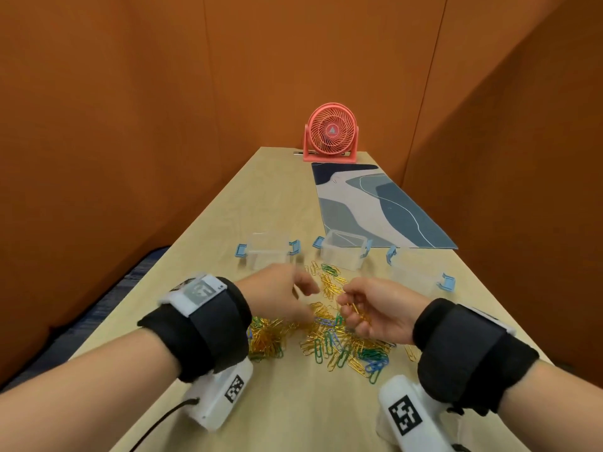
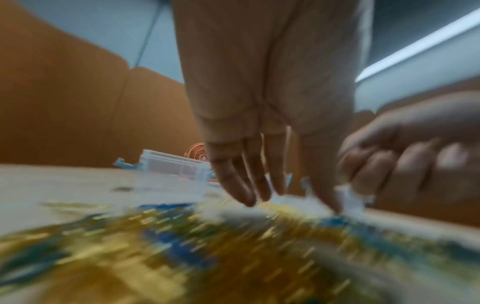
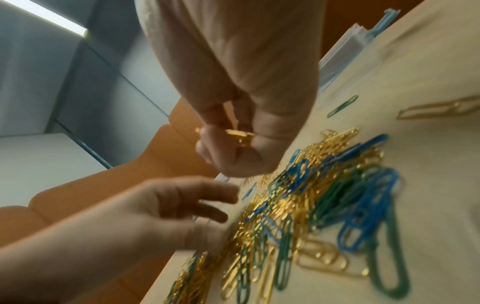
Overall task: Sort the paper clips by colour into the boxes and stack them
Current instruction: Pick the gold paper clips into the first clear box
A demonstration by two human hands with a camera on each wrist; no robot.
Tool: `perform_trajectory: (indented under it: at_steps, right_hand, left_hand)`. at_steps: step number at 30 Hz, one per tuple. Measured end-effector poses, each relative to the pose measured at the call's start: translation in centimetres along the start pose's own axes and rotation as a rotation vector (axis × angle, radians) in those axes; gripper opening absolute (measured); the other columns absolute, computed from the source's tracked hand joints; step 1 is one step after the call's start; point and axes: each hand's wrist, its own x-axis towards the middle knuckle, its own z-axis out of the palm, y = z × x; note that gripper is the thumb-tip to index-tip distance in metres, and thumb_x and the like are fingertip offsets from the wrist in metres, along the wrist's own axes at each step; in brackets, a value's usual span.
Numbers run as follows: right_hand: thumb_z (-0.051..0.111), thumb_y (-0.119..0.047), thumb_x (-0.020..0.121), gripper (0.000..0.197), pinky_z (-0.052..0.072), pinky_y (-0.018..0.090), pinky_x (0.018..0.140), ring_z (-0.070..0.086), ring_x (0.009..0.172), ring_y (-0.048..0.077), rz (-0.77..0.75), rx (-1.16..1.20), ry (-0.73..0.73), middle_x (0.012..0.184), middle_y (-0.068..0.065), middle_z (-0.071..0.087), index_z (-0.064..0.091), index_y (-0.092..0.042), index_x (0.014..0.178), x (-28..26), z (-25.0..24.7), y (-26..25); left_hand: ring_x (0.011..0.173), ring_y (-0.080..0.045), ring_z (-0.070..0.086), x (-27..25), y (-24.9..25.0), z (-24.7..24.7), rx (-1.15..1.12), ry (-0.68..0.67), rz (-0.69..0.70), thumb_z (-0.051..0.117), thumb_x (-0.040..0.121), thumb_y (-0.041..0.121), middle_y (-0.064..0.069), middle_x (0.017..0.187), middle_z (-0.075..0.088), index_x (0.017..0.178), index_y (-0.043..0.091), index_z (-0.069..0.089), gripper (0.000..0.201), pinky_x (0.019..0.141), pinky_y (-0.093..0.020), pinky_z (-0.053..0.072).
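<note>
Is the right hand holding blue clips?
No, the right hand is curled around a bunch of gold clips; no blue shows in its grip.

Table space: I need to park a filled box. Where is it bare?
Bare table lies left of the patterned mat, beyond the boxes. The mat is bare too. Crowded: the paper clips pile under both hands.

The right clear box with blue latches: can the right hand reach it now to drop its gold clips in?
Probably yes. The right clear box stands open just beyond the right hand, with only bare table between them. The hand already holds gold paper clips.
</note>
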Motion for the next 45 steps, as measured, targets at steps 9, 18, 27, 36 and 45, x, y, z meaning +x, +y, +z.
perform_trajectory:
  at_steps: [9, 18, 27, 36, 45]
  right_hand:
    - [0.040, -0.026, 0.099, 0.035, 0.021, 0.013, 0.033, 0.028, 0.035, 0.005, -0.040, -0.247, 0.108, 0.051, -0.004, 0.037, 0.047, -0.015, 0.067, -1.0, -1.7, -0.4]
    - [0.034, -0.013, 0.099, 0.026, 0.023, 0.014, 0.033, 0.026, 0.046, 0.008, -0.072, -0.234, 0.082, 0.059, -0.001, 0.034, 0.055, -0.008, 0.084, -0.6, -1.1, -0.3]
    - [0.035, -0.040, 0.098, 0.052, 0.055, 0.027, 0.048, 0.060, 0.061, 0.023, 0.006, 0.084, -0.218, 0.076, 0.018, 0.057, 0.055, 0.007, 0.099, -0.1, 1.7, 0.3]
    - [0.045, -0.023, 0.097, 0.035, 0.024, 0.013, 0.030, 0.033, 0.034, 0.005, -0.076, -0.146, -0.043, 0.054, -0.001, 0.042, 0.040, -0.014, 0.064, 0.2, 2.0, 0.4]
    - [0.060, -0.025, 0.089, 0.018, 0.039, 0.022, 0.075, 0.050, 0.080, 0.008, -0.383, -0.971, 0.118, 0.104, -0.002, 0.063, 0.067, -0.015, 0.101, 0.0, 4.8, -0.1]
  left_hand:
    - [0.075, -0.002, 0.048, 0.4, -1.1, 1.0, 0.121, -0.074, 0.060, 0.070, 0.080, 0.032, 0.007, 0.097, 0.057, 0.106, 0.026, 0.066, 0.027, 0.073, -0.017, 0.042]
    - [0.063, -0.008, 0.062, -1.0, -1.8, -0.9, -0.343, -0.007, -0.106, 0.069, 0.082, 0.013, 0.003, 0.074, 0.067, 0.085, 0.013, 0.068, 0.003, 0.068, -0.020, 0.054]
    - [0.064, -0.011, 0.064, -1.5, 3.7, -3.1, -0.495, -0.034, -0.040, 0.064, 0.085, 0.005, -0.008, 0.083, 0.069, 0.099, 0.000, 0.067, 0.015, 0.071, -0.020, 0.057]
    - [0.066, 0.002, 0.053, -4.0, -2.6, -1.9, 0.085, 0.025, -0.098, 0.075, 0.077, 0.025, 0.013, 0.080, 0.063, 0.092, 0.023, 0.070, 0.016, 0.056, -0.008, 0.038]
    - [0.080, -0.003, 0.053, -4.8, -5.9, -1.5, 0.178, 0.042, -0.058, 0.072, 0.080, 0.029, 0.012, 0.102, 0.060, 0.110, 0.031, 0.067, 0.030, 0.067, -0.007, 0.038]
